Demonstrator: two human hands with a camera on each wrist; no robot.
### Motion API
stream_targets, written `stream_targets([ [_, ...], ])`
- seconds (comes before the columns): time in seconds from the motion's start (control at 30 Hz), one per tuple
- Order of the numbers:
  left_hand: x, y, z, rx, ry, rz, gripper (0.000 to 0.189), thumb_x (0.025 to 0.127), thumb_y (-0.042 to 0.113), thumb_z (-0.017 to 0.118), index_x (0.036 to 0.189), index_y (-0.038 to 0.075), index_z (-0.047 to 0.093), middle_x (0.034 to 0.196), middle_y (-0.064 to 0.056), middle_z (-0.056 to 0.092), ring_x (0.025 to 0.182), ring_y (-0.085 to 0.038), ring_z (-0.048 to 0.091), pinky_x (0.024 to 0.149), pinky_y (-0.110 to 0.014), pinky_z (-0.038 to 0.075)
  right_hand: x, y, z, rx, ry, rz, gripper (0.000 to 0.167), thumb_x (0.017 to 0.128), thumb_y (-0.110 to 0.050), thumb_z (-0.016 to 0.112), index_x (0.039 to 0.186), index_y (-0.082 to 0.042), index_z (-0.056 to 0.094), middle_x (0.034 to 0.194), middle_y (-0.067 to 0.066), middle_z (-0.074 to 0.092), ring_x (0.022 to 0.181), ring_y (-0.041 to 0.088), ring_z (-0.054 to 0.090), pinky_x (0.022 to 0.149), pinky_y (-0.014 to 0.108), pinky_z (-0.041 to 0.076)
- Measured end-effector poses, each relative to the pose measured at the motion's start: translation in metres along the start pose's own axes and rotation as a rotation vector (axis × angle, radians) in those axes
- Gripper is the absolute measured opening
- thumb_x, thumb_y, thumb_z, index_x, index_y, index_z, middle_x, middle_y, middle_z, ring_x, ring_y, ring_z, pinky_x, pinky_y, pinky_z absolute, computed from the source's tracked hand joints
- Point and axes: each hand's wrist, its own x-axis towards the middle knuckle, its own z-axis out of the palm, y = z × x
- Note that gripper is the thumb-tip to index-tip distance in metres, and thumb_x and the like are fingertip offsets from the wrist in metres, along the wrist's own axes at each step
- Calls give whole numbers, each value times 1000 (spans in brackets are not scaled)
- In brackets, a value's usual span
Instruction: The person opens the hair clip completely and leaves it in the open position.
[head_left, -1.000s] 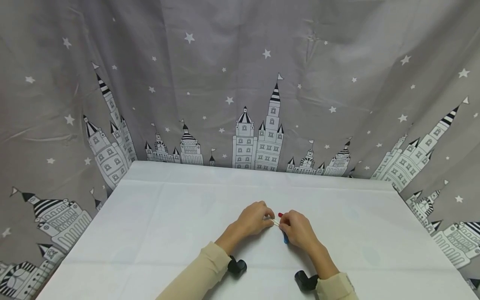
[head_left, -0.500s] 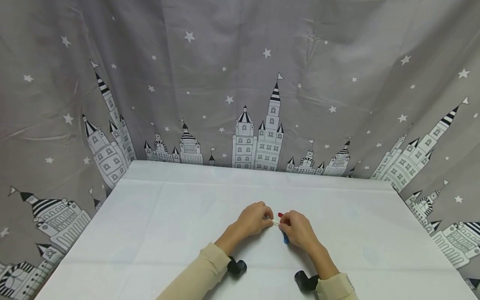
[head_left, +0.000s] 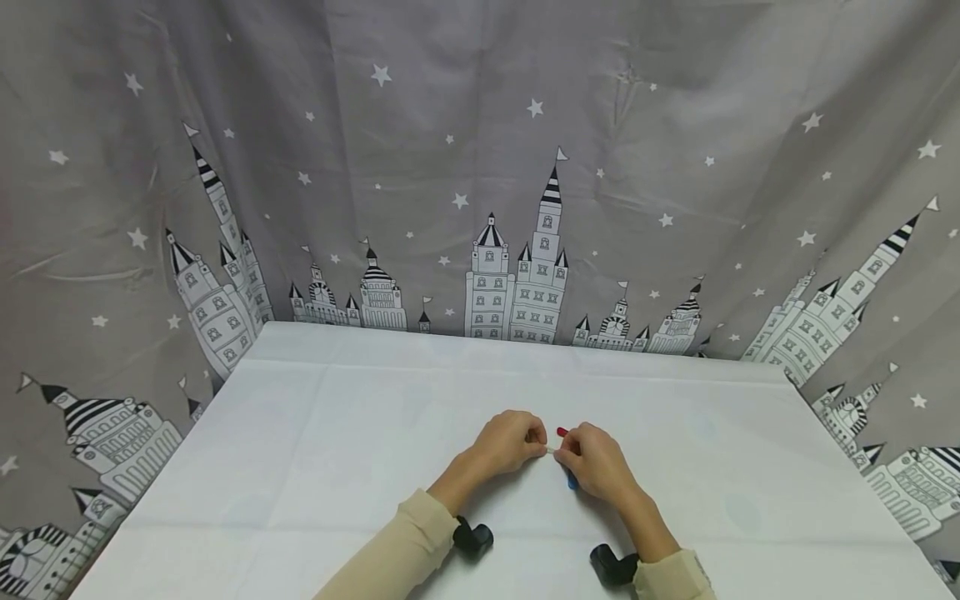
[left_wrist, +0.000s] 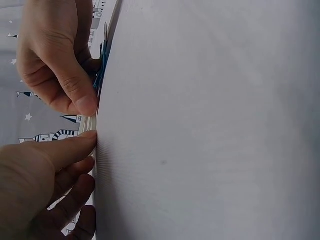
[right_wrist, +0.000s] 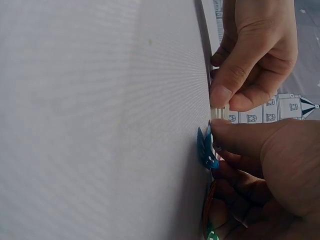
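Between the two hands is a small cream-white slotted piece (right_wrist: 220, 114) that looks like a snap hair clip. My left hand (head_left: 510, 442) pinches one end of it with thumb and fingers. The other end is pinched by my right hand (head_left: 595, 460), and the fingers cover most of the piece. Under the right hand lies a blue hair clip (right_wrist: 206, 150) with two leaves spread apart. A red clip-like piece (head_left: 562, 432) shows just beyond the right fingers. Low in the right wrist view, a green bit (right_wrist: 212, 233) with white marks sits by the curled right fingers, partly hidden.
Both hands work over a table covered with a white cloth (head_left: 360, 433). Behind it hangs a grey curtain (head_left: 420, 150) printed with castles and stars. Black wrist-worn devices (head_left: 474, 537) sit near the sleeve cuffs, close to the cloth.
My left hand has shifted slightly towards me, and the fingertips of both hands are closer together. Less of the cream-white clip shows between them. The red and blue pieces stay about where they were.
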Motion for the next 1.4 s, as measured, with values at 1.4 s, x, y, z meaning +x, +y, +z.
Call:
stream_targets([
  [1.4,-70,-11,-86,-65,167,23,5,87,19,77,84,17,74,78,14,65,67,-5,52,60,-25,44,3,-78,13,160,208,-264,13,86,-15,77,77,-12,68,71,-9,56,68,10,50,63,27,45],
])
